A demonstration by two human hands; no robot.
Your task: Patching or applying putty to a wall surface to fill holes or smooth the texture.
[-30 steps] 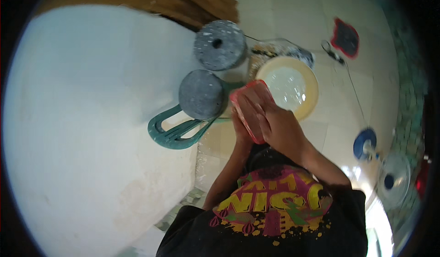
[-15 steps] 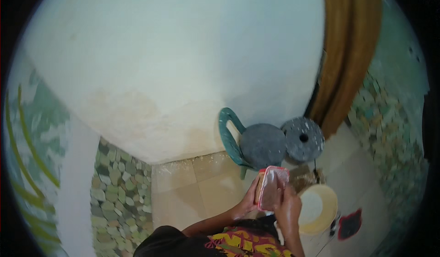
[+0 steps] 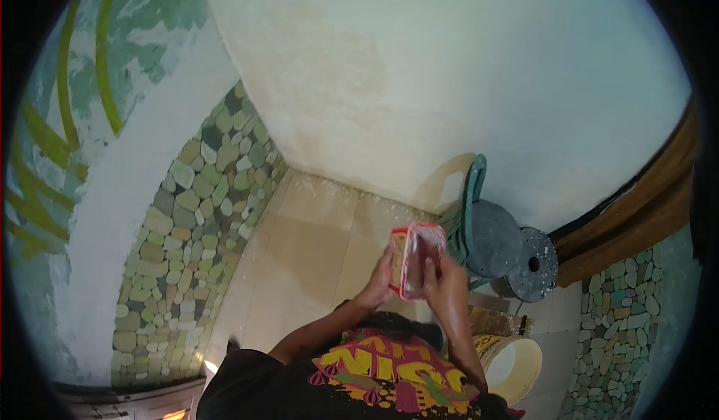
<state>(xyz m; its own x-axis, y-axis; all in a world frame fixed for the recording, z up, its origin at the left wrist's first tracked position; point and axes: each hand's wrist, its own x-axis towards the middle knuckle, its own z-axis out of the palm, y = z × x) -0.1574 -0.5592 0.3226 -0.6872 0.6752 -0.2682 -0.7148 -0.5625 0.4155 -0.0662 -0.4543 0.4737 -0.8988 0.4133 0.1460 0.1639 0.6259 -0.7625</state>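
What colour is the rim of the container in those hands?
The rim is red, clearest in the head view.

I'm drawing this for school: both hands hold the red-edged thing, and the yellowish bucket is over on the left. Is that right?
Not quite: the yellowish bucket is on the right, as the head view shows. The left hand and right hand do both hold the red-edged thing.

We see a beige tiled floor (image 3: 307, 233), white-specked at its far edge. On our right stand a green plastic chair (image 3: 472, 195) and, nearer, a cream bucket (image 3: 533, 371).
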